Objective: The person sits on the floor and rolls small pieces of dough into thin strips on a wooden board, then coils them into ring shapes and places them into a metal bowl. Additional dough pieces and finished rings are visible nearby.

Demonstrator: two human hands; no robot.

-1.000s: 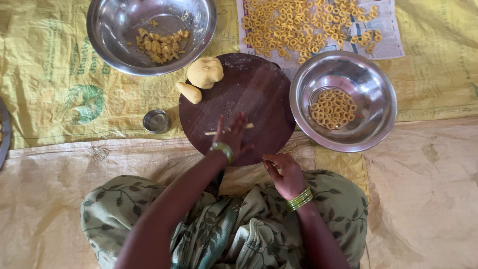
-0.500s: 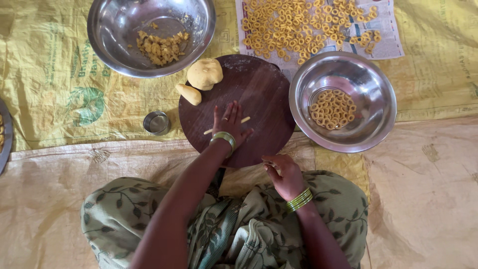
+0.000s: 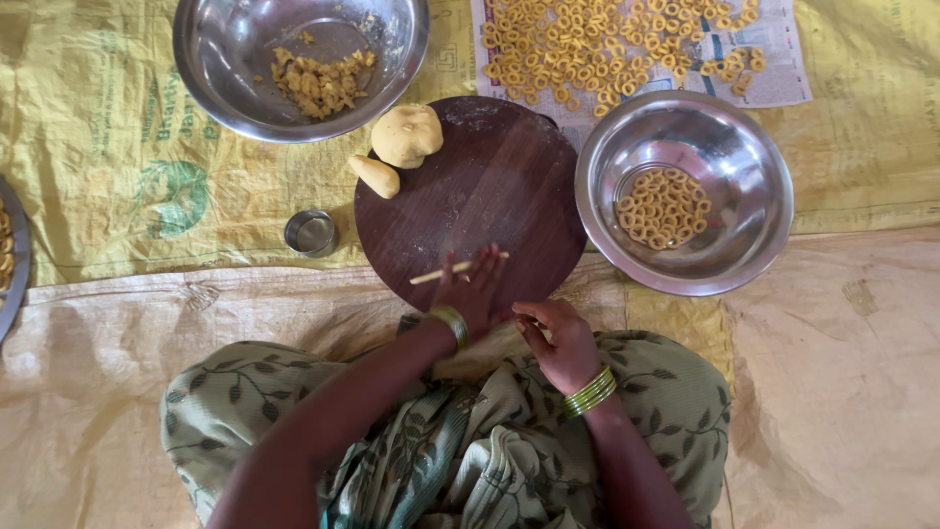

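A thin, pale dough strand [image 3: 431,275] lies across the near edge of a round dark wooden board [image 3: 490,176]. My left hand [image 3: 475,289] rests flat on the strand with its fingers spread, and the strand's ends stick out on both sides. Just off the board's near edge, over my lap, my right hand [image 3: 558,343] has its fingers curled, and I see nothing in them. A ball of dough [image 3: 406,135] and a smaller oval lump [image 3: 376,176] sit at the board's far left rim.
A steel bowl [image 3: 754,245] right of the board holds dough rings [image 3: 664,208]. Many more rings lie on a newspaper [image 3: 783,88] behind it. Another steel bowl [image 3: 206,88] at the far left holds dough scraps. A small steel cup [image 3: 310,233] stands left of the board.
My left hand slid away over the board, then came back toward me, rolling the dough strand to the near edge. The right hand has stayed in place.
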